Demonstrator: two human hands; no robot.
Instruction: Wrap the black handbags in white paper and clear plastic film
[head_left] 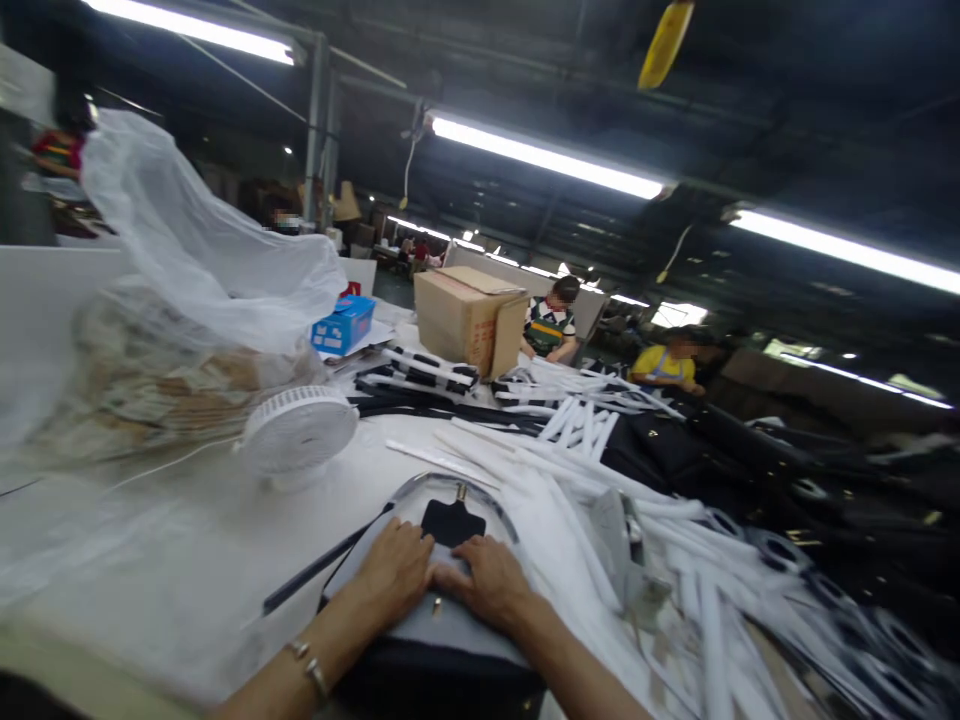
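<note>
A bag in black and pale grey lies in front of me at the near edge of the white table. My left hand rests on its grey panel, fingers curled over it. Close beside it my right hand grips the same panel, and the two thumbs nearly meet. Just beyond my fingers are a black flap-like piece with a small gold metal fitting and a curved, shiny loop. A small gold fitting also shows below my thumbs. My fingertips are partly hidden and blurred.
A white fan stands left, near a clear plastic bag of brownish pieces. White strips heap to my right beside black material. Farther back are a blue box, a cardboard box and seated people.
</note>
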